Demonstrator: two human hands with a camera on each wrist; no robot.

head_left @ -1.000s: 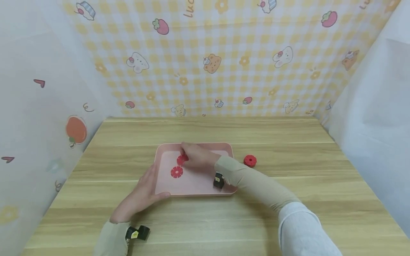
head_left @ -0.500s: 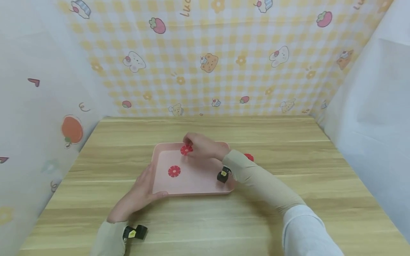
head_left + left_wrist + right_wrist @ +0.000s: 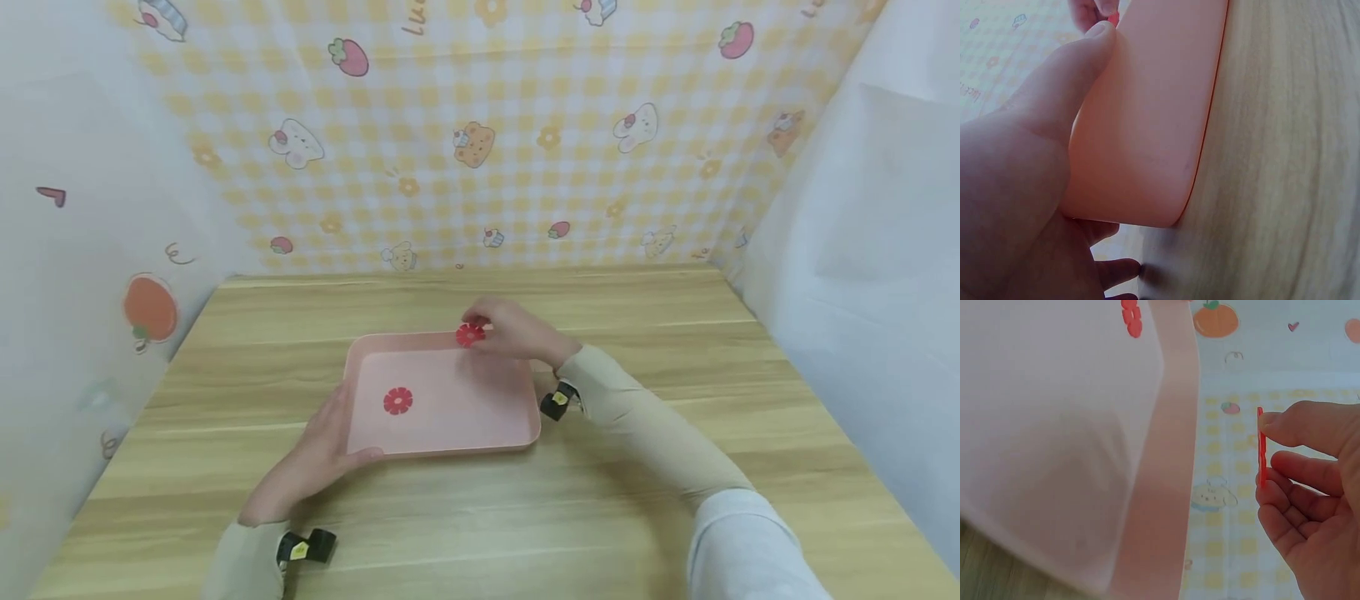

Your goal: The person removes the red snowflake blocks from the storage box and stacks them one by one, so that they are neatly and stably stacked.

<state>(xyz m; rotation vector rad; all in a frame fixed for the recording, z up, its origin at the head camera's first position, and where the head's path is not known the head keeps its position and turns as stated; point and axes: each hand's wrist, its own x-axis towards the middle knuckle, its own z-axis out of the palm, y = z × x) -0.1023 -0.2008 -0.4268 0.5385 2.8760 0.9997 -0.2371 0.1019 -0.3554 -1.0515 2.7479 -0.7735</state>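
Note:
A shallow pink tray (image 3: 442, 400) lies on the table. One red notched disc (image 3: 398, 401), flower-shaped with a small centre hole, lies flat inside its left half. My right hand (image 3: 517, 331) pinches a second red disc (image 3: 470, 335) above the tray's back rim; in the right wrist view this disc (image 3: 1262, 447) appears edge-on between thumb and fingers. My left hand (image 3: 318, 454) rests against the tray's front left corner, thumb along the front side and fingers along the left side. In the left wrist view the left thumb (image 3: 1063, 78) lies along the tray wall (image 3: 1141, 125).
The tray stands on a light wood-grain table (image 3: 450, 525). A yellow checked cloth (image 3: 525, 167) with cartoon prints hangs behind it, and white sheets stand at both sides. Each wrist wears a small black camera (image 3: 558, 402).
My right hand has lifted the red disc from the tray and moved back and right with it. The red disc stack right of the tray is now hidden. The left hand stays on the tray.

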